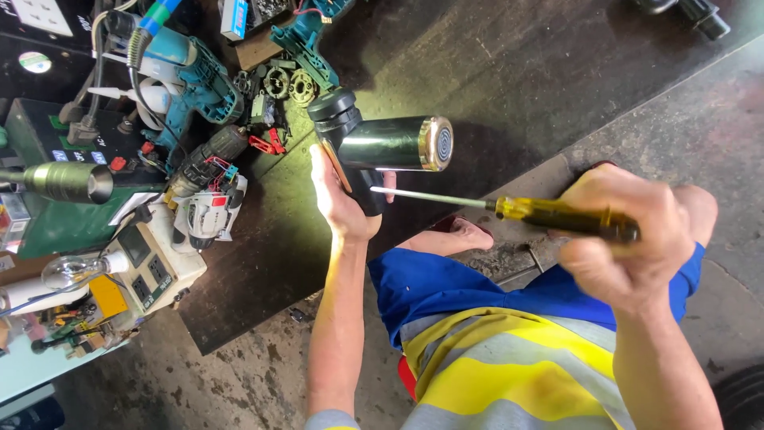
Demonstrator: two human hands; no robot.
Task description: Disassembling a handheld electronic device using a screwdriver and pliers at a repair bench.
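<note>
My left hand [338, 199] grips a black power tool body [360, 147] by its handle, its shiny dark cylindrical motor housing ending in a gold-rimmed cap [436, 143] that points right. In my right hand [629, 239] is a screwdriver [509, 207] with a yellow and black handle. Its long metal shaft runs left, and the tip sits just beside the tool's handle near my left fingers. Both are held over the front edge of a dark workbench [477, 72].
Teal drill bodies [199, 80], gears and loose motor parts [278, 84] crowd the bench's left side. A white and grey drill [211, 215], a socket box [151, 267], a light bulb [68, 271] and a metal nozzle [68, 181] lie further left. Concrete floor and my foot [469, 232] are below.
</note>
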